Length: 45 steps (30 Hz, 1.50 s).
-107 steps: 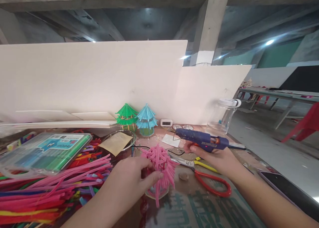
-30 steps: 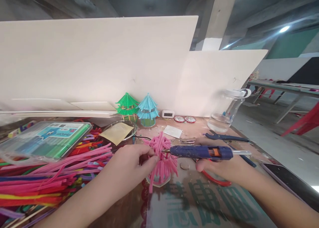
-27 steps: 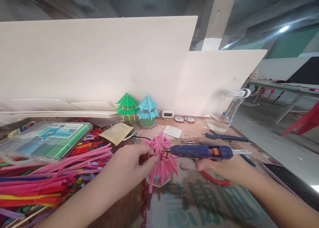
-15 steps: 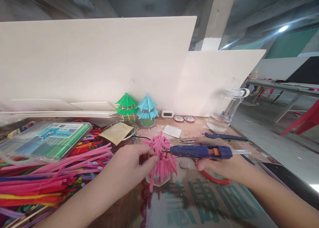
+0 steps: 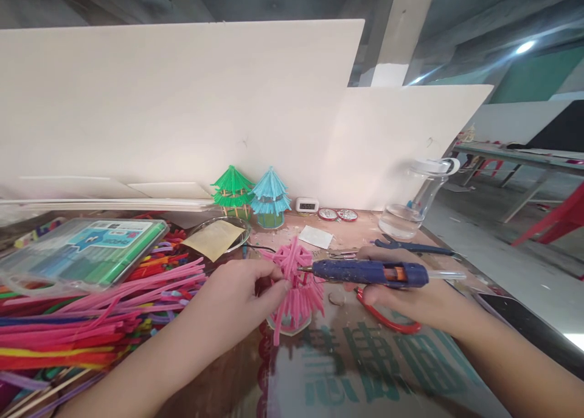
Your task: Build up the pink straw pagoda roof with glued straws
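Note:
A small pink pavilion model (image 5: pixel 298 299) made of pipe cleaners stands on the table in front of me, its roof strips hanging outward. My left hand (image 5: pixel 255 287) is closed at its left side, thumb and forefinger pinching near the upper roof; the pinched part is mostly hidden. A blue hot glue gun (image 5: pixel 351 271) lies level in my right hand (image 5: pixel 387 284), fingers wrapped round it from below and behind. Its nozzle points left and is at or very near the pink roof. Under my right hand lie scissors with red handles (image 5: pixel 392 323).
Pink and mixed pipe cleaners (image 5: pixel 68 339) and a clear plastic case (image 5: pixel 82 247) cover the left. Green (image 5: pixel 232 187) and blue (image 5: pixel 271 193) pavilions, a small clock (image 5: pixel 307 205) and a water bottle (image 5: pixel 406 202) stand behind. Pliers (image 5: pixel 415 246) and a phone (image 5: pixel 524 320) lie right.
The glue gun and my right hand have shifted slightly right, its nozzle moving a little along the pink roof. My left hand keeps its pinch. The whole view has tilted slightly.

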Each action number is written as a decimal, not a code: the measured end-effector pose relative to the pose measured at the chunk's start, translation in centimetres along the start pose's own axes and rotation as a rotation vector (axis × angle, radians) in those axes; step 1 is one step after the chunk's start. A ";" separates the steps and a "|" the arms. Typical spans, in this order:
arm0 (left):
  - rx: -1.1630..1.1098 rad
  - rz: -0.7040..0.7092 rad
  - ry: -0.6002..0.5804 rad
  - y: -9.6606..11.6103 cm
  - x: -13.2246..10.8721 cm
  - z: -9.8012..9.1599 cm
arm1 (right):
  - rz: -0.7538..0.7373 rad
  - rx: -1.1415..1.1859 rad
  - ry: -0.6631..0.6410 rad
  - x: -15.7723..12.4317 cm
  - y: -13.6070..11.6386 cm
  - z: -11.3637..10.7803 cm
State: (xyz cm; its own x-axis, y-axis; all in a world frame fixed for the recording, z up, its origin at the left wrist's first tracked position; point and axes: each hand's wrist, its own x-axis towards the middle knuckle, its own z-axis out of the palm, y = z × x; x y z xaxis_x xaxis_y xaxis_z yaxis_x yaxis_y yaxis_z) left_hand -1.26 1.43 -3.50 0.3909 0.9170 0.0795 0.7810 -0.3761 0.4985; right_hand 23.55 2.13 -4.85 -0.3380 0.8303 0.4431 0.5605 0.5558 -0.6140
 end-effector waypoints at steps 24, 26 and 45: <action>0.001 0.003 0.005 0.2 -0.1 -0.1 | 0.075 0.129 -0.010 0.2 -0.2 0.5; 0.008 0.005 0.005 0.1 -0.1 -0.1 | 0.047 0.120 -0.019 0.2 -0.1 0.5; -0.002 0.002 0.002 0.0 0.0 0.0 | 0.053 0.057 -0.120 -0.4 0.9 -0.5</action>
State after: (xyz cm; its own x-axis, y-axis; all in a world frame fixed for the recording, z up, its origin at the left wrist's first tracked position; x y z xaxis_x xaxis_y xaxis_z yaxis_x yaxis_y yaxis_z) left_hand -1.28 1.41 -3.55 0.3916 0.9164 0.0826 0.7793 -0.3780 0.4998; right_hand 24.56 2.24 -5.26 -0.3991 0.8556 0.3296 0.5372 0.5095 -0.6722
